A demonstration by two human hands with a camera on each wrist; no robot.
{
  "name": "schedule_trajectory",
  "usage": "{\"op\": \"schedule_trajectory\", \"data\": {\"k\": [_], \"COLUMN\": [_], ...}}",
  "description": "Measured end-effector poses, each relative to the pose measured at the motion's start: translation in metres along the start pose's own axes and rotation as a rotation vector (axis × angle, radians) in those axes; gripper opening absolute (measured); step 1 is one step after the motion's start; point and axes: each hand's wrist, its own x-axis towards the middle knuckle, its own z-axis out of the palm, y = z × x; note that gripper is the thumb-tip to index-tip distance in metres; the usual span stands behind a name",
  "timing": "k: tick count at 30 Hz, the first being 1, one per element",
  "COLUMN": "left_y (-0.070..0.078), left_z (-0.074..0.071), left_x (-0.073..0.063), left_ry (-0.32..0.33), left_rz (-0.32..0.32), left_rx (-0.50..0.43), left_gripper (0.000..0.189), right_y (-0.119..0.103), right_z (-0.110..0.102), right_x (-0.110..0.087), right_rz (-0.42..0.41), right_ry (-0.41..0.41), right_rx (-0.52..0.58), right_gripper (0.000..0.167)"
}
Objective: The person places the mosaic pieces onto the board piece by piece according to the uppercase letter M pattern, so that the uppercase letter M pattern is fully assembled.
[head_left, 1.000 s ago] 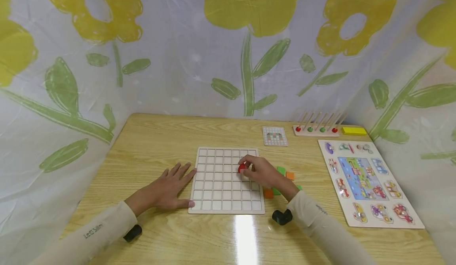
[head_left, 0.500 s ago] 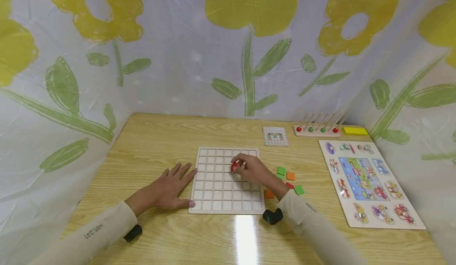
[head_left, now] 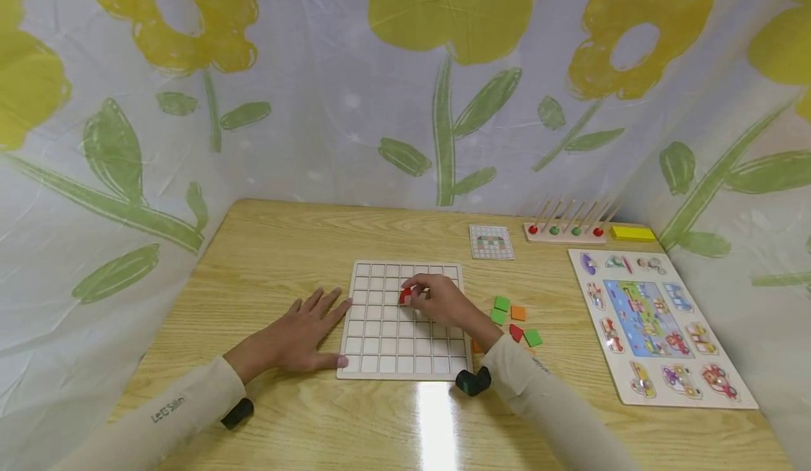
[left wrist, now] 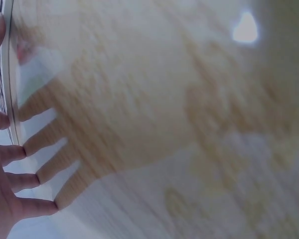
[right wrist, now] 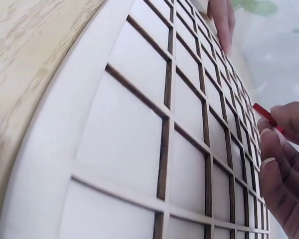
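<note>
My right hand [head_left: 441,300] pinches a small red tile [head_left: 404,296] with a curved edge between thumb and fingers. It hovers over the upper middle of a pale wooden grid board [head_left: 340,370]. Seen edge-on in the right wrist view, the red tile [right wrist: 263,115] is thin and held a little above the squares. My left hand [head_left: 303,336] lies with fingers spread on the table, thumb and a fingertip touching the board's left edge. The left wrist view catches those spread fingers [left wrist: 27,181] and their reflection on the glossy tabletop.
Right of the board lie several loose green tiles [head_left: 532,337], an orange tile [head_left: 518,312] and another red tile [head_left: 516,332]. Behind stand a pattern card [head_left: 491,242], a peg rack with beads [head_left: 565,235] and a yellow block [head_left: 632,233]. A picture puzzle board [head_left: 703,379] is far right.
My right hand has carried the red tile leftward across the upper part of the board, uncovering more loose tiles at the right. My left hand has stayed in place.
</note>
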Motion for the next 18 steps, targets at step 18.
{"op": "schedule_trajectory", "data": {"k": [18], "left_y": [0.0], "left_z": [-0.001], "left_x": [0.0], "left_ry": [-0.003], "left_rz": [0.011], "left_rx": [0.012], "left_gripper": [0.102], "right_y": [-0.007], "right_z": [0.015], "right_x": [0.013], "right_rz": [0.047], "right_ry": [0.003], "right_rx": [0.027], "right_gripper": [0.024]}}
